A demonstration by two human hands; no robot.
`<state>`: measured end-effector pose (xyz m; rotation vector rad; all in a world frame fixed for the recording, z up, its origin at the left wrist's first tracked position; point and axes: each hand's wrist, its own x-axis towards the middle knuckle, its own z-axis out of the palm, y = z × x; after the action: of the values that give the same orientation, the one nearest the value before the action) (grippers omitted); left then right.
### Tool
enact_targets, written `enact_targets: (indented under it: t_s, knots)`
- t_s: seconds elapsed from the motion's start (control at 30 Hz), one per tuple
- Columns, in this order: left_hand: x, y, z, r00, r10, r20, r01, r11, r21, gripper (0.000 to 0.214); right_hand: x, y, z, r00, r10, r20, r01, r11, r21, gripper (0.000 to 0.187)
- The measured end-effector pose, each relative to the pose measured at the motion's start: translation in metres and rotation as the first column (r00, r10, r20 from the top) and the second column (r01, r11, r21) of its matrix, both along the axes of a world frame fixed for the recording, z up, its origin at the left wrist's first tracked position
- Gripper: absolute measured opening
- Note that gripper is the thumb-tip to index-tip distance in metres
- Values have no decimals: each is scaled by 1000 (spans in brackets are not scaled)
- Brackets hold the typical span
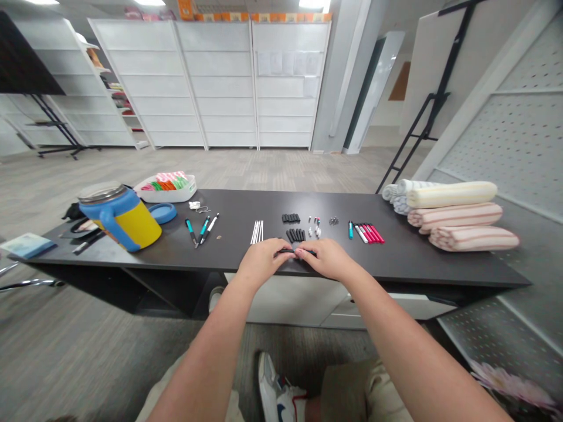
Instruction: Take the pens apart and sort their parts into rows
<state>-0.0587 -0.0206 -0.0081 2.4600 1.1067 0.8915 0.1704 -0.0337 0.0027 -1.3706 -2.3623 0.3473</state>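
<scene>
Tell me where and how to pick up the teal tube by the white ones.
Probably pinch the teal tube mid-length, across its narrow width, from above: it lies flat, pointing toward the near edge of the table, at the row's left end beside white tubes.

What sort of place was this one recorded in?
Probably an office or shared workroom, though I can't be certain. Tall white shelving units stand across the grey floor, a large dark screen is off to the left, and the dark desk has drawers below.
</scene>
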Motion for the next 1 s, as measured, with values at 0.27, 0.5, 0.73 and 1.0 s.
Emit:
enact_targets:
  t_s: [0.27, 0.5, 0.73, 1.0]
  knots:
    - [0, -1, 5, 994, -2, -107, -1, 1000, -25, 28, 4, 3, -3, 1000, -8, -28, 7, 999, -34, 44]
    - [1, 3, 11, 992, 24, -123, -43, 986, -158, 56, 2, 0, 1, 988, 45, -147, -56, 996, -69, 43]
    - [-4, 4, 12, 997, 32, 64, -13, 959, -283, 46, 5, 0, 1, 964, 44, -261, -72, 993, -96, 42]
    - [-5, 5, 9, 979, 20, 205, 64, 916, -396, 32, 5, 2, 0, 963, 41, -268, -65, 994, -83, 41]
